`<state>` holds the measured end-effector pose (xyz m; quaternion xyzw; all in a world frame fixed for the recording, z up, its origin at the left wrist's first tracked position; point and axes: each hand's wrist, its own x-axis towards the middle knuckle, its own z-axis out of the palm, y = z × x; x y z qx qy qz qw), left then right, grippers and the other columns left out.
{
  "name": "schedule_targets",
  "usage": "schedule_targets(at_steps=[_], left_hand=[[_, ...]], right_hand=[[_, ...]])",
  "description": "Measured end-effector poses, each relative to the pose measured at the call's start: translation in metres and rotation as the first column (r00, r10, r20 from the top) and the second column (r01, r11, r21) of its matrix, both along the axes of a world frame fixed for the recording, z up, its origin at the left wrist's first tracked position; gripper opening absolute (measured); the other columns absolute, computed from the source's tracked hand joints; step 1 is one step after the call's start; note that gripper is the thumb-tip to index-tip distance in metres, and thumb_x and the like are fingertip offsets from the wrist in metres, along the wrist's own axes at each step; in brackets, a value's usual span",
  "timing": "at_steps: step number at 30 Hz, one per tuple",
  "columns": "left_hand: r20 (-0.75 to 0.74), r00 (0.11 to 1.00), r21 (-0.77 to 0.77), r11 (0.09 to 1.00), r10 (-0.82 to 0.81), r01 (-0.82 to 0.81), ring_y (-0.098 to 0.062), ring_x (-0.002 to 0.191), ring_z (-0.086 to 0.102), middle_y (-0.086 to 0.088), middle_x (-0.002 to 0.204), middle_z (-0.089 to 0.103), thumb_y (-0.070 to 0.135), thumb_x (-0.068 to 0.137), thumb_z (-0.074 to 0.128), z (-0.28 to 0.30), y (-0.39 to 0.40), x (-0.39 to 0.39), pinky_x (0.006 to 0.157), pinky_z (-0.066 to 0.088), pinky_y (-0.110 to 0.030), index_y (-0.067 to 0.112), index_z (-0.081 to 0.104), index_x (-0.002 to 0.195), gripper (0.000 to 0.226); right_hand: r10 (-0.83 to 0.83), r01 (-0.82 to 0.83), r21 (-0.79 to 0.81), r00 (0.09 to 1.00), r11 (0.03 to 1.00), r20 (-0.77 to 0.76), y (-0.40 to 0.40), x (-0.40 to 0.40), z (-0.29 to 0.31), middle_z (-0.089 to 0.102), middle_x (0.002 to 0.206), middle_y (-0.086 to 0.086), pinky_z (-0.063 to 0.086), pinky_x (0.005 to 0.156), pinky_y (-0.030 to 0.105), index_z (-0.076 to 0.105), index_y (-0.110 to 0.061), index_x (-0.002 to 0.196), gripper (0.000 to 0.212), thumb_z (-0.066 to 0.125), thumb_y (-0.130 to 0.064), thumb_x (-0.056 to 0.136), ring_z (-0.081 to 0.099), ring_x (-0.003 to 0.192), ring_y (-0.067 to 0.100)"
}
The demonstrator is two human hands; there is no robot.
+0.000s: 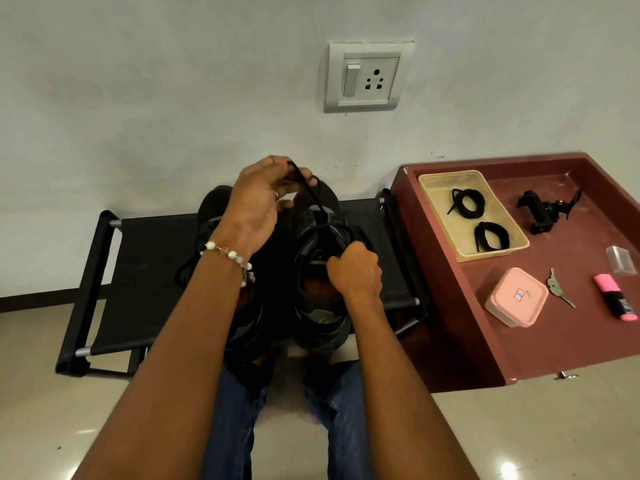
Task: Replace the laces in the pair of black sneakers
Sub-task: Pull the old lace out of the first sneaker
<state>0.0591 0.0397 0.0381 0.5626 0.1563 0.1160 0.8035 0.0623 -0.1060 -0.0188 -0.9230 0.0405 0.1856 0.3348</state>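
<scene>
Two black sneakers stand side by side on a low black rack (pixel 138 265). The right sneaker (pixel 322 317) faces away from me, and the left sneaker (pixel 214 209) is mostly hidden behind my left forearm. My left hand (pixel 259 202) pinches a black lace (pixel 311 195) and holds it up above the right sneaker's toe end. My right hand (pixel 353 271) grips the side of that sneaker's collar. Two coiled black laces (pixel 467 202) (pixel 491 235) lie in a yellow tray (pixel 512 237) to the right.
A maroon table (pixel 450 306) at the right carries the tray, a pink lidded box (pixel 516 296), a pink highlighter (pixel 616 301), a black clamp (pixel 543 211), a key (pixel 557 287) and a small clear case (pixel 621 259). A wall with a socket plate (pixel 367 77) is close behind the rack.
</scene>
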Motion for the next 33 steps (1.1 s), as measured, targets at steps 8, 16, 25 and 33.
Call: schedule_targets(at_steps=[8, 16, 25, 33], left_hand=[[-0.069, 0.971, 0.239, 0.949, 0.229, -0.207, -0.010, 0.049, 0.040, 0.005, 0.061, 0.049, 0.015, 0.094, 0.052, -0.016, 0.006, 0.006, 0.047, 0.041, -0.024, 0.020, 0.062, 0.086, 0.014], [-0.335, 0.915, 0.932, 0.225, 0.226, 0.286, -0.027, 0.087, 0.059, -0.010, 0.119, 0.048, 0.035, 0.094, 0.057, -0.062, -0.024, 0.028, 0.069, 0.046, -0.033, 0.025, 0.073, 0.105, 0.022], [-0.462, 0.876, 0.618, 0.758, 0.138, 0.206, -0.021, 0.080, 0.060, -0.011, 0.090, 0.063, 0.017, 0.091, 0.062, -0.068, -0.020, 0.038, 0.065, 0.047, -0.024, 0.002, 0.067, 0.080, 0.019], [-0.438, 0.897, -0.221, 0.975, -0.067, -0.035, -0.012, 0.064, 0.050, 0.004, 0.075, 0.057, 0.010, 0.096, 0.043, -0.038, -0.001, 0.011, 0.065, 0.042, -0.030, 0.020, 0.059, 0.075, 0.028]], right_hand=[[0.012, -0.012, -0.018, 1.000, 1.000, 0.004, 0.001, 0.002, -0.001, 0.058, 0.116, 0.016, 0.052, 0.079, 0.044, 0.053, -0.004, 0.113, 0.030, 0.056, -0.025, 0.092, 0.059, 0.102, 0.037], [0.021, -0.020, -0.052, 1.000, 0.998, 0.016, 0.002, 0.002, -0.003, 0.057, 0.119, 0.017, 0.049, 0.082, 0.045, 0.052, -0.005, 0.116, 0.034, 0.057, -0.030, 0.093, 0.057, 0.107, 0.038], [0.018, -0.018, -0.044, 1.000, 0.999, -0.001, 0.001, 0.004, -0.005, 0.055, 0.122, 0.017, 0.049, 0.083, 0.044, 0.051, -0.004, 0.119, 0.036, 0.056, -0.028, 0.092, 0.056, 0.108, 0.039], [0.005, -0.005, -0.029, 1.000, 1.000, -0.007, 0.002, 0.005, -0.007, 0.056, 0.119, 0.017, 0.051, 0.082, 0.044, 0.052, -0.002, 0.116, 0.033, 0.056, -0.026, 0.093, 0.057, 0.105, 0.038]])
